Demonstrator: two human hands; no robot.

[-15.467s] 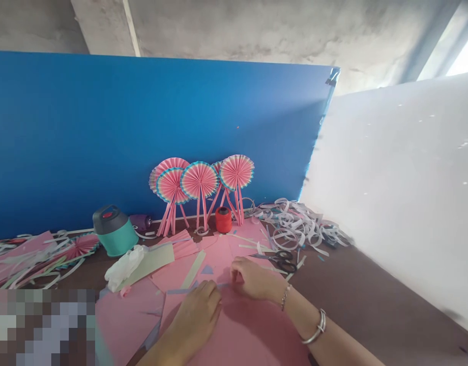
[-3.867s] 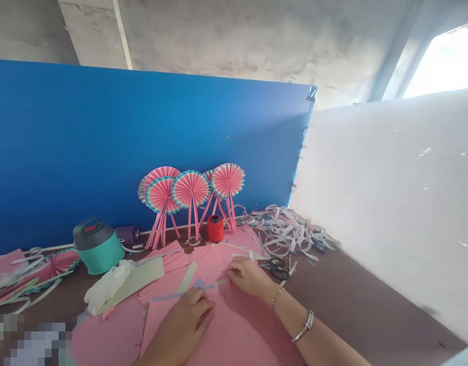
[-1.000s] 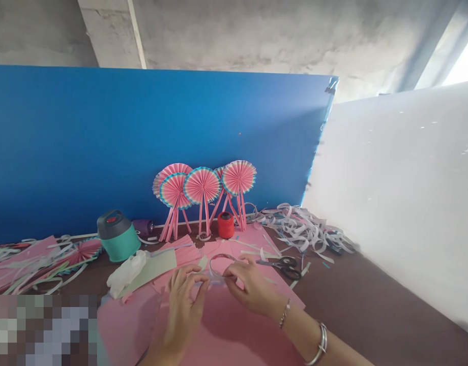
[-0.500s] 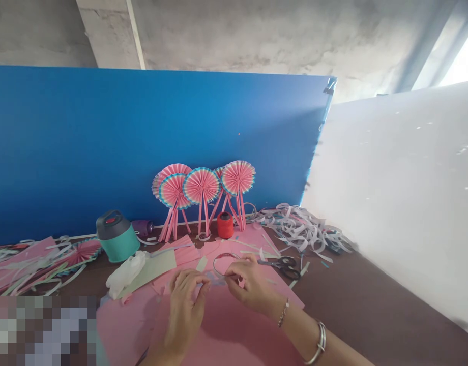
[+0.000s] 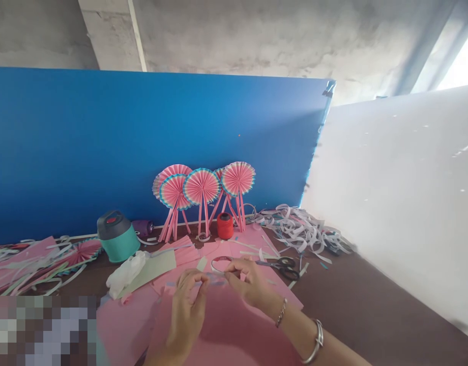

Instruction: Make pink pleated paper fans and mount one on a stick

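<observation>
Over the pink paper [image 5: 241, 330], my left hand [image 5: 188, 300] is closed in a pinch, thumb tip against the fingertips. Whatever it grips, if anything, is too small to make out. My right hand [image 5: 251, 282] is pinched at the edge of a thin pale ring [image 5: 214, 265], which resembles a narrow roll of tape. A faint, shiny bluish patch shows between the two hands; whether it is a strip joining them is unclear. Black-handled scissors [image 5: 285, 267] lie just beyond my right hand. Behind the hands stands a red spool of thread [image 5: 225, 226].
Several pleated pink paper fans [image 5: 202, 186] lean against the blue panel [image 5: 104, 137]. White paper strips [image 5: 302, 231] pile up at back right, with more scraps [image 5: 31, 267] at left. A teal container [image 5: 119, 244] stands near crumpled white plastic [image 5: 127, 274].
The ring has tilted flatter and shifted slightly left along with my right hand's fingers. My right hand has dipped a little; my left hand is almost still.
</observation>
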